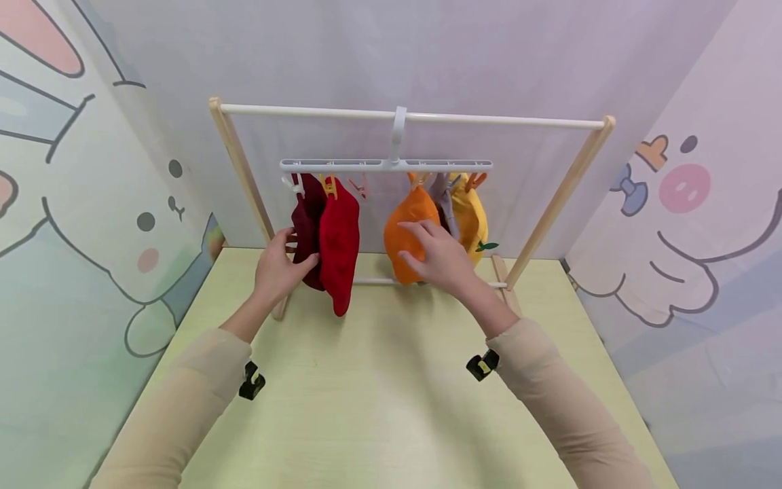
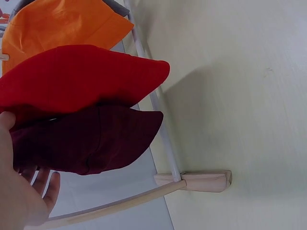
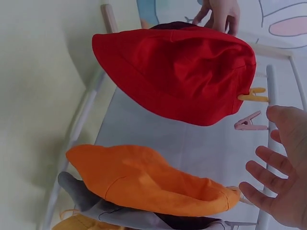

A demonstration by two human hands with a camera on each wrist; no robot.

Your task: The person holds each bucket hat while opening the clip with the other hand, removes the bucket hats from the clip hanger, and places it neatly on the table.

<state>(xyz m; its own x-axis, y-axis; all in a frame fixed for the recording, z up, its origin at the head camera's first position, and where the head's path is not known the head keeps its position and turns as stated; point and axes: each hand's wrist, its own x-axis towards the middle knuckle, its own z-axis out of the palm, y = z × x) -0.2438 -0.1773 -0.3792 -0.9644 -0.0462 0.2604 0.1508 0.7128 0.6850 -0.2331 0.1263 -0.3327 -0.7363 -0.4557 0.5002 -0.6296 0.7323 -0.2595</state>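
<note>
Several bucket-style hats hang from clips on a pale hanger [image 1: 366, 165]. My left hand [image 1: 280, 266] is at the dark maroon hat [image 2: 86, 143]. Its thumb lies on the near side by the red hat [image 1: 339, 238], and its loosely extended fingers [image 2: 52, 191] are along the other side. My right hand [image 1: 444, 258] stands in front of the orange hat [image 3: 144, 179], fingers spread and nothing held. Beyond the orange hat hang a grey hat [image 3: 120, 215] and a yellow hat [image 1: 469, 217] with a green leaf.
The hanger hooks over the white top bar [image 1: 501, 120] of a wooden-legged rack [image 1: 559, 204]. A pink clip [image 3: 247, 122] hangs between the red and orange hats, holding nothing. Below is a pale yellow tabletop [image 1: 366, 407]. Curtains with cartoon animals [image 1: 140, 224] enclose the sides.
</note>
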